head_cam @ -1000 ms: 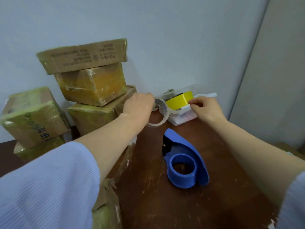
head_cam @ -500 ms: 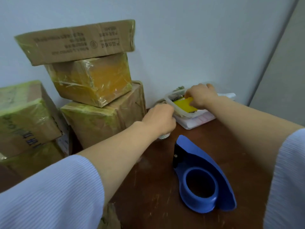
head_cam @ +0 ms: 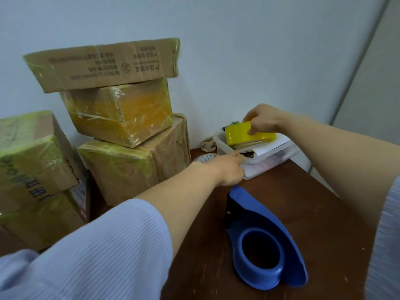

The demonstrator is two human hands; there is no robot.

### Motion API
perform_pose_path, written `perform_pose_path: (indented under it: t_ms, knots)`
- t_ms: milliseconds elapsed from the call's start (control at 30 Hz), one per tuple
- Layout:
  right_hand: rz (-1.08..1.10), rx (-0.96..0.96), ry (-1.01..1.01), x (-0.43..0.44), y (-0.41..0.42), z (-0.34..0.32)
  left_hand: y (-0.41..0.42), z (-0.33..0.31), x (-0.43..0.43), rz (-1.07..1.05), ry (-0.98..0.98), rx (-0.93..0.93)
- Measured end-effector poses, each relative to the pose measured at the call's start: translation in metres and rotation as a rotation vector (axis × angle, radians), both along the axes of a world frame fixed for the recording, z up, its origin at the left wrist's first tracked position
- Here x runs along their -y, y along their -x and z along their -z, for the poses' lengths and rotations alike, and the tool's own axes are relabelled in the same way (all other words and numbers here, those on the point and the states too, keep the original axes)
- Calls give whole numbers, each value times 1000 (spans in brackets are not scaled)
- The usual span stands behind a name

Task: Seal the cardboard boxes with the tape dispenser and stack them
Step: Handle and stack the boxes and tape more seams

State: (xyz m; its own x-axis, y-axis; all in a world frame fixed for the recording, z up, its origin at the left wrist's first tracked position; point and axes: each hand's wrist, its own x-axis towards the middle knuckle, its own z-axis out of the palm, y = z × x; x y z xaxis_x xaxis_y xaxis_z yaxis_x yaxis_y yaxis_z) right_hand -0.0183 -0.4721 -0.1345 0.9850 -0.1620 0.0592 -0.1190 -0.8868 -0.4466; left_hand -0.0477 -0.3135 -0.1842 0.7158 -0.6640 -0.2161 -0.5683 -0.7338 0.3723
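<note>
Counter (head_cam: 324, 213): dark wood, scuffed. Cardboard boxes (head_cam: 121, 113): brown, creased, wrapped in glossy yellowish tape, stacked at the left against the wall. Tape dispenser (head_cam: 264, 241): blue moulded plastic, teardrop-shaped, hub empty, lying near us. Container (head_cam: 270, 156): clear plastic tub at the far edge. Yellow tape roll (head_cam: 242, 132): smooth glossy ring, pinched by our right hand (head_cam: 264, 119) just above the tub. Left hand (head_cam: 229, 169): at the tub's rim; we cannot tell whether it grips. We judge the step to be loading the dispenser; next, the roll must seat on the hub
</note>
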Motion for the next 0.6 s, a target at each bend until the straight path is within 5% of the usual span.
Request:
perform_pose_path:
  t_ms: [233,367,467,600]
  knots:
    - [228,109,-620,19,19,-31,1,-6,-1,-181,135,-100]
    - [260,110,-897,29,47,-39,11,-24,-3,-390,405,-107]
    - [230,135,-1078,23,72,-48,21,-40,-10,-530,657,-278]
    - [84,90,-1388,5,123,-50,50,-57,-23,-542,855,-322]
